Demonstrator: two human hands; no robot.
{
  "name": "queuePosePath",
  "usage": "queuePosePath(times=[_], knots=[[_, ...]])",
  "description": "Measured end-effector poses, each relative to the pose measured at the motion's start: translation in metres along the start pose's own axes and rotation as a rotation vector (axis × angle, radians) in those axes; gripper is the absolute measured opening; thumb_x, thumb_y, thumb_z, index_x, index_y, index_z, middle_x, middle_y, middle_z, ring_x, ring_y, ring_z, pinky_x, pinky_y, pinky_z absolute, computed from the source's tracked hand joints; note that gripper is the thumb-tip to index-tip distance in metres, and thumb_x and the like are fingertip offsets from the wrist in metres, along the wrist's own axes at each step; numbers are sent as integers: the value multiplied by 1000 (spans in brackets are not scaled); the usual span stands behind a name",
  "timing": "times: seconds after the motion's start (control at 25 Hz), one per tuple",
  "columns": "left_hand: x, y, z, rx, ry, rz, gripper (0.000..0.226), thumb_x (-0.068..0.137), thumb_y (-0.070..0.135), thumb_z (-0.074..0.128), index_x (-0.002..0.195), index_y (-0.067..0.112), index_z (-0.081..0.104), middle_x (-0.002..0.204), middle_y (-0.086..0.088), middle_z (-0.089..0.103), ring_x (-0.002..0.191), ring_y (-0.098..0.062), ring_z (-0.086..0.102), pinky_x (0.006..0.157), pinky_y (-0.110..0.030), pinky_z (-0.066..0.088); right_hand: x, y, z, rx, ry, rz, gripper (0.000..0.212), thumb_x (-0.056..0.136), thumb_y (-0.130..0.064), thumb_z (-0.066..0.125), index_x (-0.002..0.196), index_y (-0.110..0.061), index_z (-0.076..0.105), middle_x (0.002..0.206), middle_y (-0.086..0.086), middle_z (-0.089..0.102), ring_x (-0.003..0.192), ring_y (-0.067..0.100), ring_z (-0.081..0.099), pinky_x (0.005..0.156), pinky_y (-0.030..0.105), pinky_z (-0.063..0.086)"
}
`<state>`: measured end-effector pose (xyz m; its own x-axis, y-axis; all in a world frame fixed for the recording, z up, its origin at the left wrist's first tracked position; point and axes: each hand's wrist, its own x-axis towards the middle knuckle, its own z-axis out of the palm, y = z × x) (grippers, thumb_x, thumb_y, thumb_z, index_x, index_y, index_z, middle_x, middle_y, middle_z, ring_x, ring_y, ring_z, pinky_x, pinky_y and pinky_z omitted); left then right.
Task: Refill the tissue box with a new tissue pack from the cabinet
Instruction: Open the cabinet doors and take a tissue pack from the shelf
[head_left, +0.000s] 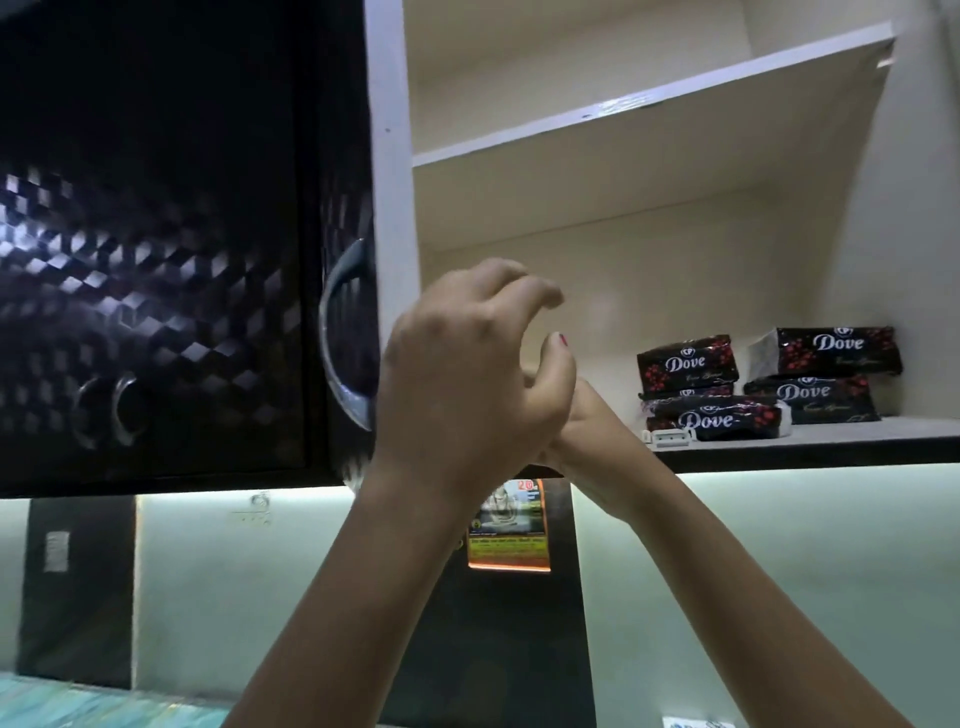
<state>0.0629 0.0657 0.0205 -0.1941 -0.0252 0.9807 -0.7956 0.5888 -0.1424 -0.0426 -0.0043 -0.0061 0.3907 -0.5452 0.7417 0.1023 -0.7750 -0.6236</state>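
Observation:
I look up into an open wall cabinet. Several black tissue packs with red flowers and the word Dove lie stacked on the right of its lower shelf. My left hand is raised in front of the cabinet's left side, well left of the packs, fingers curled and apart, holding nothing. My right hand reaches up behind it at the shelf's front edge. Most of it is hidden by the left hand, so its fingers do not show. No tissue box is in view.
A closed dark patterned door with a curved silver handle is on the left. The upper shelf is bare. A small white part sits on the shelf edge by the packs. A picture card hangs on the wall below.

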Motion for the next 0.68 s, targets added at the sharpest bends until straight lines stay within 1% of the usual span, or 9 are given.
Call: queuePosePath(times=[0.04, 0.12, 0.16, 0.24, 0.32, 0.36, 0.44, 0.6, 0.68], knots=[[-4, 1, -1, 75, -17, -50, 34, 74, 35, 46, 100, 23, 65, 109, 5, 65, 103, -14, 57, 86, -32, 44, 0, 4, -5, -5, 43, 17, 29, 86, -7, 55, 115, -6, 57, 103, 10, 66, 90, 20, 64, 63, 22, 55], [-14, -3, -3, 100, -127, -178, 37, 76, 40, 46, 108, 28, 61, 125, 7, 56, 119, -11, 45, 97, -36, 37, -1, 9, -15, 3, 131, 48, 25, 85, -9, 56, 108, -12, 61, 109, 14, 66, 92, 20, 64, 65, 22, 57], [-20, -10, -4, 106, -179, -258, 39, 78, 42, 47, 113, 29, 57, 134, 7, 48, 127, -10, 36, 102, -39, 33, -2, 9, -18, -1, 161, 58, 21, 84, -8, 57, 102, -16, 63, 107, 12, 66, 92, 19, 63, 66, 22, 57], [-31, -33, -3, 199, -270, -440, 48, 81, 42, 50, 126, 29, 46, 150, 3, 26, 141, -15, 12, 111, -47, 23, -2, 11, -25, -34, 194, 72, 18, 83, -9, 57, 94, -22, 64, 102, 7, 67, 90, 17, 64, 64, 21, 57], [-40, -56, -1, 323, -277, -535, 59, 81, 39, 51, 135, 26, 33, 156, 0, 4, 143, -20, -11, 114, -49, 17, 1, 13, -28, -59, 197, 70, 16, 83, -11, 58, 91, -23, 64, 101, 7, 67, 89, 17, 64, 63, 21, 57], [-43, -66, 1, 377, -264, -539, 62, 80, 39, 51, 137, 26, 29, 157, 0, -3, 142, -21, -18, 115, -48, 16, 3, 16, -28, -69, 197, 65, 16, 83, -11, 58, 91, -23, 64, 100, 7, 67, 88, 17, 63, 62, 21, 57], [-48, -84, 5, 473, -233, -528, 66, 80, 41, 51, 139, 26, 26, 157, -2, -9, 140, -25, -24, 117, -46, 10, 6, 21, -28, -78, 202, 59, 15, 82, -11, 58, 90, -23, 64, 98, 7, 67, 88, 18, 64, 61, 20, 56], [-57, -132, 8, 696, -175, -519, 70, 77, 42, 53, 139, 25, 26, 157, -7, -6, 138, -32, -26, 115, -44, -9, 11, 39, -27, -133, 178, 60, 17, 83, -11, 59, 90, -25, 64, 96, 7, 68, 85, 18, 65, 59, 19, 56], [-60, -154, 8, 783, -164, -537, 74, 75, 41, 56, 140, 23, 25, 157, -8, -5, 137, -37, -26, 114, -49, -11, 14, 44, -27, -146, 168, 57, 18, 83, -10, 59, 90, -26, 64, 95, 5, 68, 85, 17, 65, 59, 18, 56]])
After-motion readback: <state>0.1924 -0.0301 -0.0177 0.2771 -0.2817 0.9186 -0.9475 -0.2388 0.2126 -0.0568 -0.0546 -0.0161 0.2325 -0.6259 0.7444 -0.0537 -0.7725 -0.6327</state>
